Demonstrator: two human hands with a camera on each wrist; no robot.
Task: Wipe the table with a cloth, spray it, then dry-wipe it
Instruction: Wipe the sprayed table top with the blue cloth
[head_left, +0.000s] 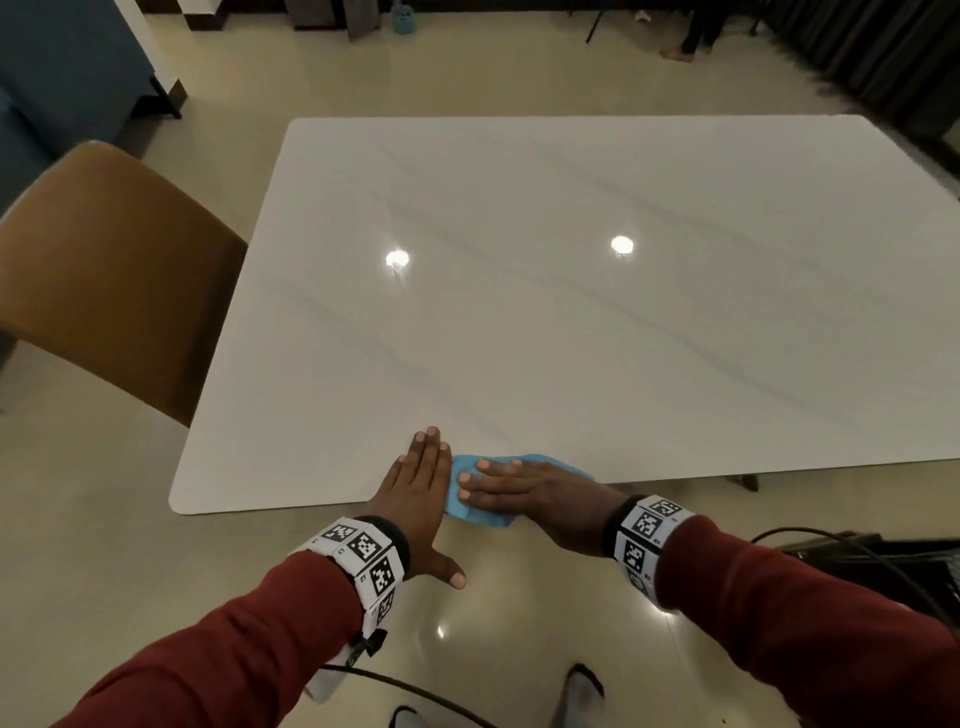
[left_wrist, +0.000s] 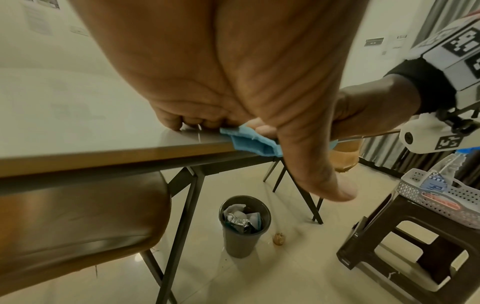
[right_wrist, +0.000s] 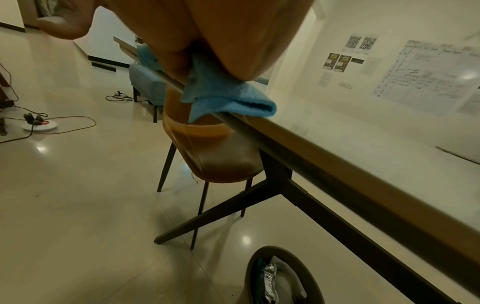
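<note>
A blue cloth (head_left: 462, 506) lies bunched at the near edge of the white marble table (head_left: 571, 286), partly hanging over it. My right hand (head_left: 519, 491) lies flat on the cloth and presses it down, fingers straight and pointing left. My left hand (head_left: 421, 478) rests flat on the table just left of the cloth, fingers straight, thumb off the edge. The left wrist view shows the cloth (left_wrist: 249, 142) draped over the table edge (left_wrist: 130, 152). In the right wrist view the cloth (right_wrist: 228, 96) bulges from under my palm. A spray bottle (left_wrist: 449, 164) stands in a basket.
A brown chair (head_left: 104, 280) stands at the table's left end. Under the table sits a grey bin (left_wrist: 244, 224) with rubbish. A white perforated basket (left_wrist: 441, 195) rests on a dark stool (left_wrist: 415, 246) to my right. Cables lie on the floor (right_wrist: 62, 121).
</note>
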